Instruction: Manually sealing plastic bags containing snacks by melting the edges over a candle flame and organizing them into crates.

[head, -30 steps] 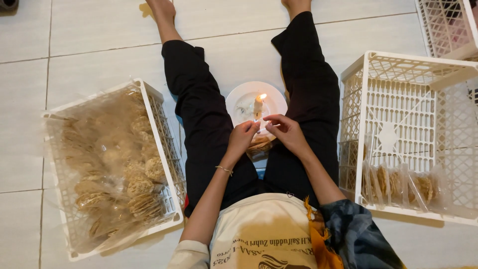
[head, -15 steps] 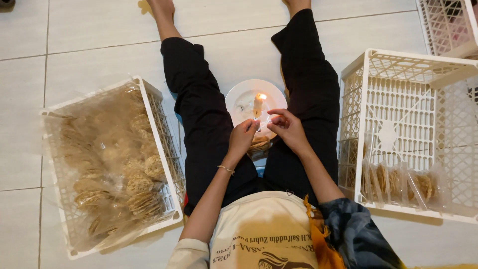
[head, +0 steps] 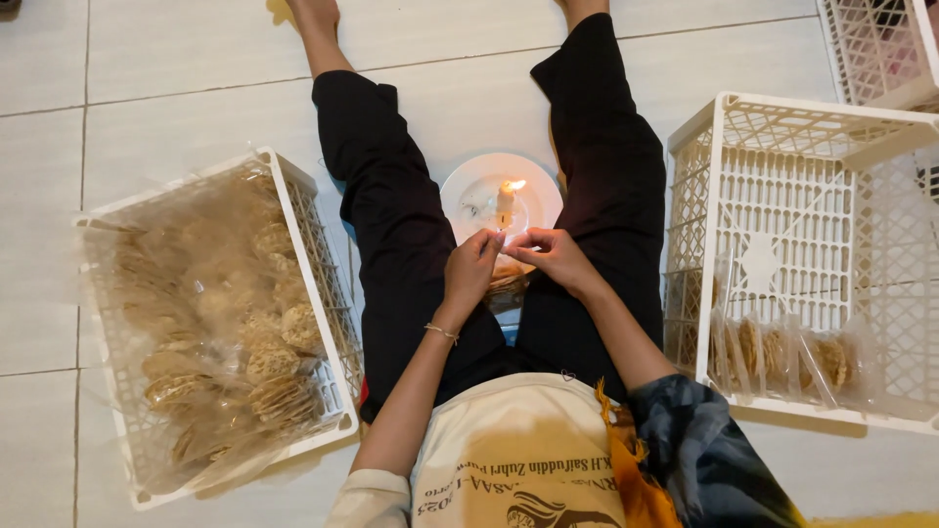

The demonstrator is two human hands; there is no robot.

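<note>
I sit on a tiled floor with my legs spread. Between them stands a white plate (head: 468, 192) with a lit candle (head: 505, 200) on it. My left hand (head: 472, 269) and my right hand (head: 549, 254) meet just in front of the flame, both pinching the top of a clear bag of round brown crackers (head: 508, 277). Most of the bag is hidden behind my hands.
A white plastic crate (head: 323, 284) at my left holds a big clear bag full of loose crackers (head: 210, 323). Another white crate (head: 802, 176) at my right holds several sealed cracker packs (head: 782, 357). A third crate (head: 875, 49) stands at the far right.
My hands have stayed at the candle and shifted the bag's top slightly by the flame. The view has drifted a little.
</note>
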